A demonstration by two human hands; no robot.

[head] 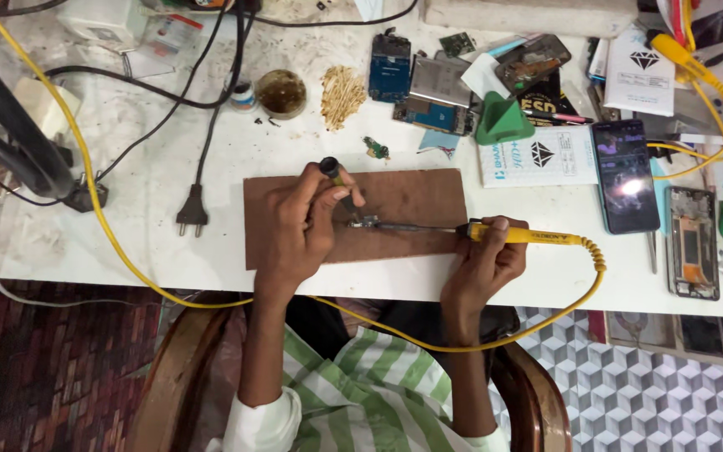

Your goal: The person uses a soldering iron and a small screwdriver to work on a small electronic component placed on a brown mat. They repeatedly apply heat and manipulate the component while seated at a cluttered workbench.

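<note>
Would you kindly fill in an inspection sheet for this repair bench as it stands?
Surface: white bench, stained, with a brown board on it.
Job's things: small circuit part on the board; yellow soldering iron tip at it.
Clutter: phone boards, lit phone, green stand, round tin.
Grippers: left hand holds tweezers; right hand holds the iron.
Cables: yellow cord; loose black plug.
Surroundings: patterned floor.
</note>
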